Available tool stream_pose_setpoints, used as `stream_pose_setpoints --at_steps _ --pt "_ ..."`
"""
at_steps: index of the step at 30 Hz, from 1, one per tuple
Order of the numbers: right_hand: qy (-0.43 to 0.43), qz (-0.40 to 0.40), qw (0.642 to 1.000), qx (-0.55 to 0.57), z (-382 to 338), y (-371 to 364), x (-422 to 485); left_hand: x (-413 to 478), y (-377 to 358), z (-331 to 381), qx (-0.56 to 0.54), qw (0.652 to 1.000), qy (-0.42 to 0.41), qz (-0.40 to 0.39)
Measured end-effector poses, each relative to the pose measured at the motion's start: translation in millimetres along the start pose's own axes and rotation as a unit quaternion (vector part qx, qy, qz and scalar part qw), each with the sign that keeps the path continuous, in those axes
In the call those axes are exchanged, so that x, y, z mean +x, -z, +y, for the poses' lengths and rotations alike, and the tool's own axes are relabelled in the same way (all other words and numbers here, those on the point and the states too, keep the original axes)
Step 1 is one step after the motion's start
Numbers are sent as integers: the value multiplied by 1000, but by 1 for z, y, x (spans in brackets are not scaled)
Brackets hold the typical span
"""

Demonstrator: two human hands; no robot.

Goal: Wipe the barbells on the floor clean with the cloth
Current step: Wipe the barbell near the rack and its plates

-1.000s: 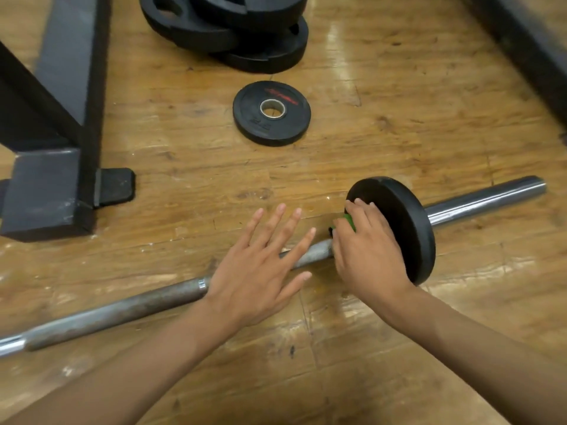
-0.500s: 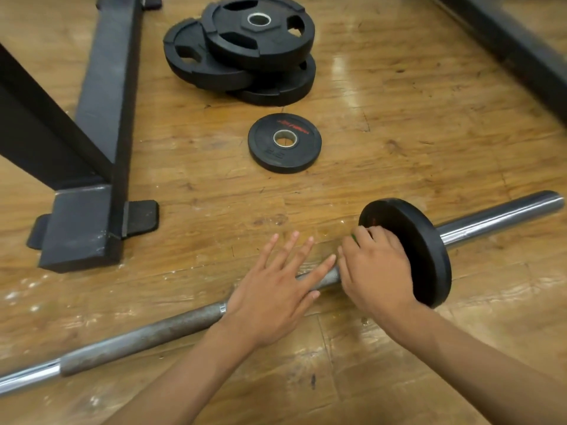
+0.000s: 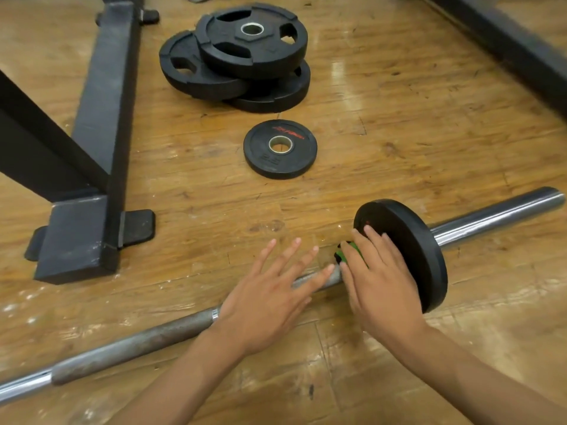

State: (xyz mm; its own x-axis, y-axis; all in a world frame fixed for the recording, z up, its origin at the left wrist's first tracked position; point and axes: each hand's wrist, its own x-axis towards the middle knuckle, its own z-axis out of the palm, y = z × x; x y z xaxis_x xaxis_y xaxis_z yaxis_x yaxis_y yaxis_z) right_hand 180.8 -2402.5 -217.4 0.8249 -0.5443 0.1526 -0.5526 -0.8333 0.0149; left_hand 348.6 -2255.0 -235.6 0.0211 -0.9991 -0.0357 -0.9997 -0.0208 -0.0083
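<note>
A steel barbell (image 3: 138, 342) lies on the wooden floor, running from lower left to upper right. One black plate (image 3: 423, 256) stands on it near the right end. My left hand (image 3: 267, 299) rests flat on the bar with its fingers spread and straight. My right hand (image 3: 380, 289) presses a green cloth (image 3: 352, 251) against the plate's inner face where the bar meets it. Its fingers lie fairly straight over the cloth, and only a small green patch shows between them.
A small black plate (image 3: 279, 148) lies flat on the floor beyond the bar. Behind it is a stack of larger plates (image 3: 245, 56). A black rack base (image 3: 101, 118) stands at the left, and a dark beam (image 3: 506, 41) crosses the top right corner.
My right fingers have slid up onto the plate's face and the green cloth shows again. My left hand stays flat on the bar. The view has tilted up a little.
</note>
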Motion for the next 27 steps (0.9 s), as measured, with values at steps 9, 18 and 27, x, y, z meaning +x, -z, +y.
stream_pose_setpoints --at_steps 9,18,27 --pt "-5 27 1000 8 1 1 -20 0 1 1 -1 1000 30 1" --pt "-7 -45 998 -48 -4 0 29 1 6 5 9 999 28 -17" --pt "12 28 999 21 3 -6 15 -6 4 16 4 999 38 -13"
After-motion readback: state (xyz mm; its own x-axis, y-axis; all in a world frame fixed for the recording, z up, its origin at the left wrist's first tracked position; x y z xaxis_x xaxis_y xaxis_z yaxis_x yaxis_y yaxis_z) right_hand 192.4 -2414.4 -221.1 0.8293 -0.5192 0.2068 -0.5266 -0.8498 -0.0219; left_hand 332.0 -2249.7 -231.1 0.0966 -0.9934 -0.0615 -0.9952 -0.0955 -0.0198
